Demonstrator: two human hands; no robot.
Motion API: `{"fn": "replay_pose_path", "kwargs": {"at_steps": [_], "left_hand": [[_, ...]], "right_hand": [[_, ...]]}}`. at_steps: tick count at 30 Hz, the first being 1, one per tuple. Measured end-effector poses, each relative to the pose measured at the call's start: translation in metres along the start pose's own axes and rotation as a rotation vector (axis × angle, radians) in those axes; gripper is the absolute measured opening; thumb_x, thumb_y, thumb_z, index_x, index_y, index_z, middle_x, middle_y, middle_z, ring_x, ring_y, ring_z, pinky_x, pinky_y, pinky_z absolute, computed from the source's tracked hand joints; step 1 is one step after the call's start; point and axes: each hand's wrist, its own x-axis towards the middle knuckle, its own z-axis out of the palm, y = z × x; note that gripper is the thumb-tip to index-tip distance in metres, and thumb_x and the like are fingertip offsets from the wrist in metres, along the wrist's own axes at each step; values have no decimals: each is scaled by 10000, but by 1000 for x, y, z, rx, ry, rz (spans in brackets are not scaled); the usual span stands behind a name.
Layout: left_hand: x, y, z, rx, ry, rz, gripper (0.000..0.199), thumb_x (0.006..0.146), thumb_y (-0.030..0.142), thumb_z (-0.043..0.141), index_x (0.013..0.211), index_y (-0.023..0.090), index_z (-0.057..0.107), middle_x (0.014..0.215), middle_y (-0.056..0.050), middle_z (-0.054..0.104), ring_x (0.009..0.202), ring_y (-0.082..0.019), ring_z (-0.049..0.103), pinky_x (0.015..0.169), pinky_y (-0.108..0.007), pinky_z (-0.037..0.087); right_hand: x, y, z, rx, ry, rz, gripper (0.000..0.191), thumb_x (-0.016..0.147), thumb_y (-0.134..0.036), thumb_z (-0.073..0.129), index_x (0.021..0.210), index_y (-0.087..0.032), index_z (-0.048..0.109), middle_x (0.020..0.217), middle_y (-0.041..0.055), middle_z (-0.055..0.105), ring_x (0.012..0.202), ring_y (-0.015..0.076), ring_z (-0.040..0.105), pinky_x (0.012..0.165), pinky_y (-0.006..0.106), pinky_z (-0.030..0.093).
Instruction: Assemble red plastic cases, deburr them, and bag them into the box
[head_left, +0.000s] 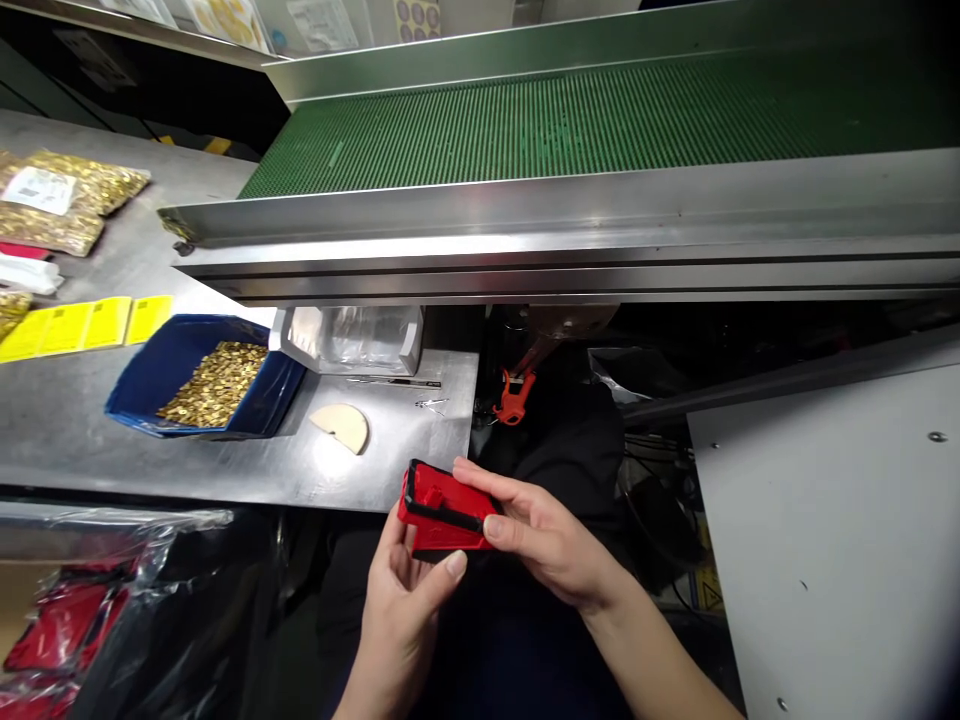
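Observation:
A red plastic part [452,492] with black edging is held between my two hands, over my lap at the front edge of the metal bench. It looks like a wedge-shaped housing, tilted, with a small raised red detail inside; I cannot tell whether it is one piece or two. My left hand [405,610] grips its left end and underside, the thumb lying along the lower front edge. At the right end, my right hand [551,540] pinches it with the thumb on the near edge and the fingers along the far side.
A blue bin [142,385] of small brass-coloured pieces stands on the bench, beside a clear-fronted tray [371,340] and a pale half-disc [343,427]. The green conveyor [487,125] crosses above. Orange-handled tool [514,398] hangs beyond my hands. Bagged red parts [56,625] lie lower left.

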Motion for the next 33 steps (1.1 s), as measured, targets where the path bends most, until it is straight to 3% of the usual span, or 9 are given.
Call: {"fn": "replay_pose_path", "kwargs": {"at_steps": [4, 7, 12, 15, 17, 22, 27, 30, 33], "left_hand": [[2, 0, -2, -28, -19, -28, 802, 676, 272, 921, 1396, 217, 571, 1258, -108, 760, 1243, -347, 671, 1084, -408, 506], [3, 3, -2, -84, -51, -56, 665, 750, 298, 869, 1359, 212, 616, 1206, -94, 776, 1193, -334, 692, 1093, -423, 490], [3, 7, -1, -132, -65, -103, 553, 804, 319, 824, 1323, 215, 662, 1090, -87, 794, 1155, -336, 696, 1080, -453, 491], [2, 7, -1, -146, -69, -120, 531, 810, 326, 821, 1306, 214, 669, 1094, -85, 786, 1159, -325, 687, 1071, -441, 491], [0, 7, -1, -146, -71, -122, 505, 816, 328, 815, 1287, 214, 675, 1126, -87, 778, 1169, -317, 678, 1065, -426, 491], [1, 8, -1, -149, -65, -114, 417, 825, 306, 807, 1220, 232, 699, 1133, -68, 778, 1167, -302, 671, 1061, -409, 489], [2, 7, -2, -157, -81, -114, 392, 831, 311, 802, 1200, 218, 709, 1098, -71, 779, 1150, -311, 677, 1043, -419, 507], [2, 6, -4, -142, -51, -108, 444, 810, 324, 822, 1218, 196, 704, 1093, -88, 776, 1113, -314, 693, 1011, -414, 525], [4, 6, -8, -99, -39, -96, 456, 802, 336, 835, 1216, 194, 707, 1117, -97, 770, 1127, -317, 689, 1003, -412, 529]], "right_hand": [[-2, -5, -2, 156, -43, 33, 696, 840, -380, 821, 1478, -243, 582, 1520, 107, 577, 1451, 313, 488, 1252, 515, 290], [-2, -8, -3, 163, -70, 11, 707, 824, -357, 812, 1481, -245, 576, 1505, 98, 590, 1430, 314, 509, 1248, 511, 306], [-4, -5, -1, -274, 79, -186, 554, 911, -390, 762, 1440, -341, 609, 1623, 53, 434, 1503, 299, 399, 1251, 501, 301], [-7, -3, 1, -630, 234, -371, 363, 939, -400, 740, 1299, -364, 718, 1568, 45, 475, 1448, 300, 454, 1229, 494, 342], [-7, -2, 2, -796, 237, -455, 289, 965, -375, 713, 1251, -386, 749, 1517, 38, 521, 1392, 292, 503, 1193, 486, 393], [-4, 4, 5, -858, 302, -603, 269, 962, -323, 731, 1210, -421, 764, 1313, 36, 653, 1223, 269, 603, 1071, 465, 507], [-1, 14, 7, -849, 407, -714, 135, 916, -290, 786, 1045, -330, 790, 1156, 67, 639, 1173, 281, 632, 1048, 466, 531], [-1, 14, 6, -863, 371, -688, 237, 928, -313, 774, 1163, -321, 747, 1216, 79, 637, 1171, 275, 637, 1038, 453, 537], [-1, 7, 1, -1002, 225, -650, 387, 996, -334, 683, 1380, -368, 650, 1357, 73, 625, 1228, 261, 612, 1040, 443, 526]]}}
